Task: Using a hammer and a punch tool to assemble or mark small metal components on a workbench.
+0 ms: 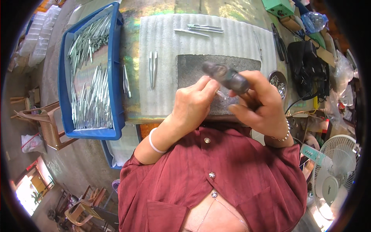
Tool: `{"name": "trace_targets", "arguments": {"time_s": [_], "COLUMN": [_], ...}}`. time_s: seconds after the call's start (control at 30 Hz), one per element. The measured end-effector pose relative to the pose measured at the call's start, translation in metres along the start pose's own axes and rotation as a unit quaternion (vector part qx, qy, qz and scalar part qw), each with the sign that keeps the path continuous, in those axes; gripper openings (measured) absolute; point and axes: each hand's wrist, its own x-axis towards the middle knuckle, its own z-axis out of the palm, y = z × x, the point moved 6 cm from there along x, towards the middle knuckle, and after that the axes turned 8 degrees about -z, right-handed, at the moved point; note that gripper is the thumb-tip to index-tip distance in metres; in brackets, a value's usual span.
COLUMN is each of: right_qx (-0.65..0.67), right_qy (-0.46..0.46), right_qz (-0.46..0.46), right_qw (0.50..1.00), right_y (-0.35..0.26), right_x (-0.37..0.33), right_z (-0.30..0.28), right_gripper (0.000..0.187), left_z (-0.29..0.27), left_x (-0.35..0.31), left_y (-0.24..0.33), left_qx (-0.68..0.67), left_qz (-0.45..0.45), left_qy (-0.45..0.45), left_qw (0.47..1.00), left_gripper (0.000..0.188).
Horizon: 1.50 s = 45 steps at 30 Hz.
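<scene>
My right hand [262, 102] is closed round a dark hammer [228, 77], smeared by motion, held above a dark metal block [191, 67]. Its handle is mostly hidden by the fingers. Close beside it, my left hand [195, 96] pinches a slim silvery metal piece [221, 94] at the block; the fingers and hammer hide most of it. The block lies on a white foam sheet [162, 34]. Left of the block are silvery tweezers [153, 71] on the foam, and several more tweezers [205, 29] lie beyond it.
On the left stands a blue tray [118, 69] with many tweezers, and loose tweezers [126, 81] lie beside it. To the right are a bowl of small metal parts [277, 83], black pliers [279, 42], a black device with a cable [303, 65] and a fan [334, 170].
</scene>
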Motion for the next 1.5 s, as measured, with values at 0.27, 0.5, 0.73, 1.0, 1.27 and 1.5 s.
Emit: {"name": "trace_targets", "arguments": {"time_s": [0.27,0.5,0.73,1.0,1.27,1.5], "right_qx": [-0.05,-0.082,-0.104,0.093,-0.094,-0.173], "right_qy": [0.0,-0.062,-0.11,0.024,-0.091,-0.074], "right_qz": [-0.006,-0.117,-0.122,0.074,-0.087,-0.1], "right_qw": [0.999,0.988,0.981,0.993,0.988,0.977], "right_y": [-0.006,-0.007,-0.008,-0.01,-0.035,-0.047], "right_x": [-0.003,0.015,0.014,-0.023,-0.022,-0.028], "right_z": [-0.012,0.006,0.008,-0.025,-0.027,-0.03], "right_gripper": [0.025,0.018,0.019,0.039,0.049,0.051], "left_z": [0.005,0.02,0.012,0.005,0.004,0.004], "left_x": [-0.003,-0.007,-0.002,0.005,0.006,0.007], "left_y": [-0.007,-0.012,-0.006,-0.008,-0.009,-0.007], "left_qx": [0.0,0.034,0.014,-0.035,-0.025,-0.03], "left_qz": [-0.01,0.082,0.096,0.023,0.023,0.019], "left_qy": [-0.022,-0.114,-0.098,-0.049,-0.057,-0.069], "left_qw": [1.0,0.989,0.99,0.998,0.998,0.997], "left_gripper": [0.023,0.023,0.025,0.017,0.015,0.014]}}
